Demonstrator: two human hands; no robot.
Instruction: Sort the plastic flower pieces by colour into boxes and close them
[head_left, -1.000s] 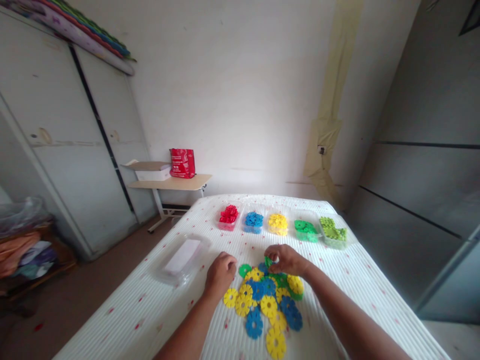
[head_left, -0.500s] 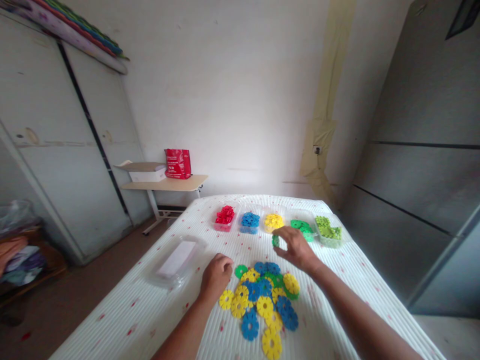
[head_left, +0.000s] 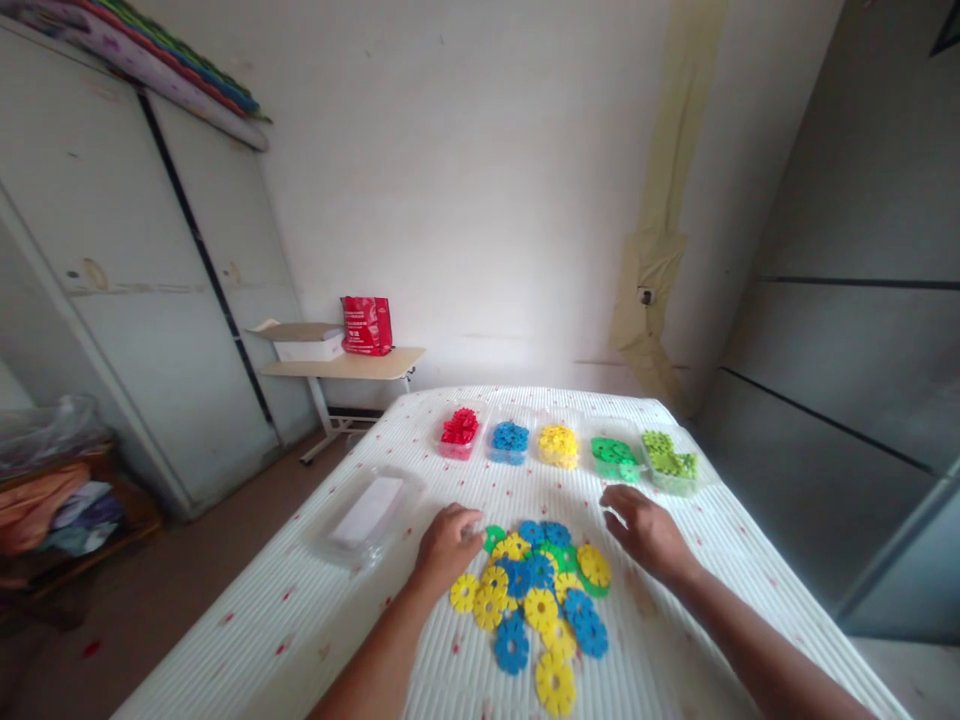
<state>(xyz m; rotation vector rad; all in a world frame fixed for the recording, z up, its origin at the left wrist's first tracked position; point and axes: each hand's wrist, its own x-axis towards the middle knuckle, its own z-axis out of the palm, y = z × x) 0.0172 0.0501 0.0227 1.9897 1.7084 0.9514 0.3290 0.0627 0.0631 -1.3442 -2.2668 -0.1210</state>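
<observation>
A loose pile of flower-shaped plastic discs lies on the table, with yellow discs point(head_left: 540, 608), blue discs point(head_left: 511, 643) and green ones mixed and overlapping. My left hand point(head_left: 450, 545) is at the pile's left edge, fingers bent and a little apart, its tips close to a green disc point(head_left: 493, 538); whether they touch it I cannot tell. To the right of the pile hovers my right hand point(head_left: 646, 530), thumb and fingers apart with nothing between them. Behind it stands a clear tub of green discs point(head_left: 615, 455).
Further clear tubs hold red pieces point(head_left: 459, 428), blue pieces point(head_left: 510, 440), yellow pieces point(head_left: 557, 445) and light green pieces point(head_left: 669, 460) in a row at the back. A clear plastic tray with a white block point(head_left: 367, 512) lies left. A side table point(head_left: 352, 365) carries a red bag point(head_left: 367, 326).
My right hand has let go of a green disc at the green tub and drawn back toward me. My left hand has moved closer to the green disc, its fingers opening.
</observation>
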